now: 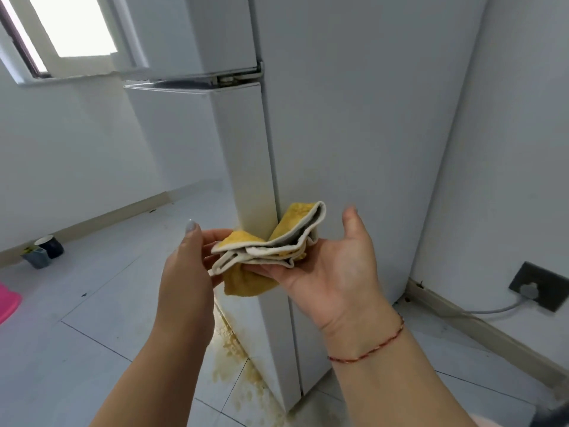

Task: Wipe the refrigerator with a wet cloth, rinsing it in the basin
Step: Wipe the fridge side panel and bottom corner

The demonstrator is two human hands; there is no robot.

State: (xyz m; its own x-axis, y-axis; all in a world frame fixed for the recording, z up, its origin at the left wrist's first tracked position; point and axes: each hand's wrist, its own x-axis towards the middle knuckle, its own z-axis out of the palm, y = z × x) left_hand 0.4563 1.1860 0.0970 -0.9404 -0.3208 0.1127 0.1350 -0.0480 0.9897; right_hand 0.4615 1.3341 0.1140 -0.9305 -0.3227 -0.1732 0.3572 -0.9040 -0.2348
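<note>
The refrigerator [354, 134] is a tall white two-door unit standing upright on the floor, seen from its side, with a hinge gap between the upper and lower doors. Yellowish stains run down its front corner edge near the bottom. The cloth [271, 248] is yellow on one face and grey-white on the other, folded into several loose layers. It is held in the air just in front of the refrigerator's stained corner, one flap sticking upward, another corner hanging down.
</note>
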